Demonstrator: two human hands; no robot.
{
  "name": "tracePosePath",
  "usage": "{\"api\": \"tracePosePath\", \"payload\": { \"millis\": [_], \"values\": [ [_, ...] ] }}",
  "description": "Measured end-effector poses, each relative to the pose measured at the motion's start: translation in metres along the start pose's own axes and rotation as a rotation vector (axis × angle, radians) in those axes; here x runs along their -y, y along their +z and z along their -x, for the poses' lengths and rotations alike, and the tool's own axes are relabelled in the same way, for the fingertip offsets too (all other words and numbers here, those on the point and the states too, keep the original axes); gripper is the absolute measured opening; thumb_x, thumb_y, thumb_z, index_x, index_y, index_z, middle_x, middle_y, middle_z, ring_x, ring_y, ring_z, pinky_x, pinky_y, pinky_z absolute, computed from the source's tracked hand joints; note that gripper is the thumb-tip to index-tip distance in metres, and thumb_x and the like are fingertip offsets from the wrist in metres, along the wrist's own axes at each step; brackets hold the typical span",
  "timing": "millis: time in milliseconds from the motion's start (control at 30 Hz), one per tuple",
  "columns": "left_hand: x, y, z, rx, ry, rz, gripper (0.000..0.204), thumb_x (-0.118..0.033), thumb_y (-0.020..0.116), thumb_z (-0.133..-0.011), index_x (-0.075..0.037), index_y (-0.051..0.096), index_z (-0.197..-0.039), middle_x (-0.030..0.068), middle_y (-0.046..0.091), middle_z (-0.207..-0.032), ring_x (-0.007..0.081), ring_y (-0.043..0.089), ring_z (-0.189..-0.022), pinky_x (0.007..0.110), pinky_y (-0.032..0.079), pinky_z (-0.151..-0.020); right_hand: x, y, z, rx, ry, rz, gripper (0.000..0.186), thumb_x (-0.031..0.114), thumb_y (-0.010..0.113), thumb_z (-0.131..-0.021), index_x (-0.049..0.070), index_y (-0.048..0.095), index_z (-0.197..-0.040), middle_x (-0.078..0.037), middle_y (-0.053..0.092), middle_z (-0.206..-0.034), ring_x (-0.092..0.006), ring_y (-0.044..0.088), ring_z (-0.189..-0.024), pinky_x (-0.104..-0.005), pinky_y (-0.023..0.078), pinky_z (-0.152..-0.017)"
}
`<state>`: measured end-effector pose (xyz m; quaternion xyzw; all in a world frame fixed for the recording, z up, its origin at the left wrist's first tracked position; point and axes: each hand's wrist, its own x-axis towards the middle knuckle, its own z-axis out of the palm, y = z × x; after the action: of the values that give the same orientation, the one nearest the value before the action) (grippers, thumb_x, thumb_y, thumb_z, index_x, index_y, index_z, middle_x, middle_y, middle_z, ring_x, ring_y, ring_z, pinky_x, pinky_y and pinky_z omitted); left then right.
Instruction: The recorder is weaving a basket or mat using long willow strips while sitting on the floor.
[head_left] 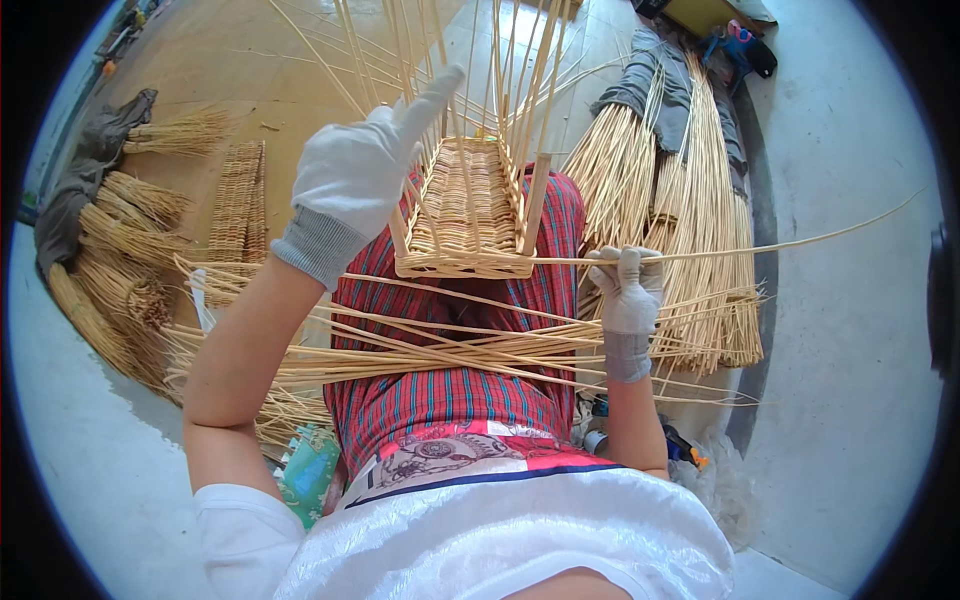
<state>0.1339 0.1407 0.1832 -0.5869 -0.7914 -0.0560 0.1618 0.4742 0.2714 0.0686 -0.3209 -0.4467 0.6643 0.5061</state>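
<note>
A woven wicker basket (pixel 465 200) with wooden corner posts and tall upright rods rests at my knees. My left hand (pixel 355 165), in a white glove with a grey cuff, is at the basket's left side. Its index finger stretches out among the upright rods; its other fingers are partly hidden. To the right of the basket, my right hand (pixel 630 285), also gloved, is closed in a pinch on a long wicker rod (pixel 780 247). That rod runs from the basket's near lower edge through the fingers and bends out to the far right.
Loose wicker rods (pixel 470 350) lie across my lap. A large bundle of rods (pixel 690 220) partly wrapped in grey cloth lies at right. Shorter bundles (pixel 130 260) and a flat woven panel (pixel 238 205) lie at left. A plastic bag (pixel 725 480) sits near my right elbow.
</note>
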Motion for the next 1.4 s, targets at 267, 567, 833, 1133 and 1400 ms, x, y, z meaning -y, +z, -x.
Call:
{"api": "tracePosePath", "payload": {
  "millis": [267, 567, 833, 1133, 1400],
  "values": [
    [-0.092, 0.045, 0.046, 0.415, -0.512, 1.34, 0.078, -0.036, 0.065, -0.108, -0.01, 0.025, -0.169, 0.0257, 0.064, -0.145, 0.0293, 0.079, -0.078, 0.037, 0.063, -0.061, -0.002, -0.005, -0.01, 0.013, 0.121, 0.04, 0.018, 0.023, 0.064, -0.109, 0.006, 0.061, -0.113, -0.015, 0.078, -0.102, -0.0279, 0.08, -0.094, -0.0337, 0.071, -0.075],
    [-0.118, 0.09, 0.06, 0.56, -0.639, 1.723, 0.028, -0.027, 0.063, -0.111, -0.001, 0.063, -0.122, 0.0092, 0.071, -0.1, 0.0167, 0.071, -0.057, 0.027, 0.056, -0.044, 0.029, 0.051, -0.053, 0.135, -0.131, 0.571, 0.014, 0.013, 0.068, -0.106, 0.001, 0.063, -0.103, -0.014, 0.075, -0.093, -0.0205, 0.075, -0.09, -0.0339, 0.06, -0.077],
    [-0.13, 0.095, 0.066, 0.4, -0.746, 1.721, 0.036, -0.035, 0.065, -0.11, 0.0, 0.063, -0.116, 0.0071, 0.068, -0.088, 0.0161, 0.073, -0.061, 0.027, 0.06, -0.049, 0.041, 0.135, -0.134, 0.684, -0.11, 0.825, 0.022, 0.023, 0.071, -0.103, 0.001, 0.07, -0.105, -0.003, 0.068, -0.087, -0.0112, 0.06, -0.08, -0.0305, 0.052, -0.075],
    [-0.121, 0.075, 0.076, 0.383, -0.493, 1.512, 0.059, -0.012, 0.078, -0.097, -0.005, 0.05, -0.149, 0.0154, 0.077, -0.113, 0.0172, 0.074, -0.068, 0.031, 0.062, -0.06, -0.034, -0.006, -0.027, 0.116, -0.049, 0.948, 0.043, 0.042, 0.081, -0.095, 0.006, 0.069, -0.115, -0.007, 0.074, -0.096, -0.0209, 0.068, -0.084, -0.0368, 0.054, -0.079],
    [-0.123, 0.078, 0.101, 0.015, -0.093, 0.648, 0.08, -0.008, 0.073, -0.092, -0.022, 0.041, -0.164, 0.0135, 0.065, -0.146, 0.0357, 0.076, -0.095, 0.043, 0.062, -0.076, -0.021, 0.041, -0.013, 0.548, -1.094, 1.357, 0.093, 0.059, 0.084, -0.076, 0.007, 0.058, -0.149, -0.011, 0.062, -0.151, -0.0337, 0.054, -0.144, -0.0556, 0.029, -0.128]
  ]
}}
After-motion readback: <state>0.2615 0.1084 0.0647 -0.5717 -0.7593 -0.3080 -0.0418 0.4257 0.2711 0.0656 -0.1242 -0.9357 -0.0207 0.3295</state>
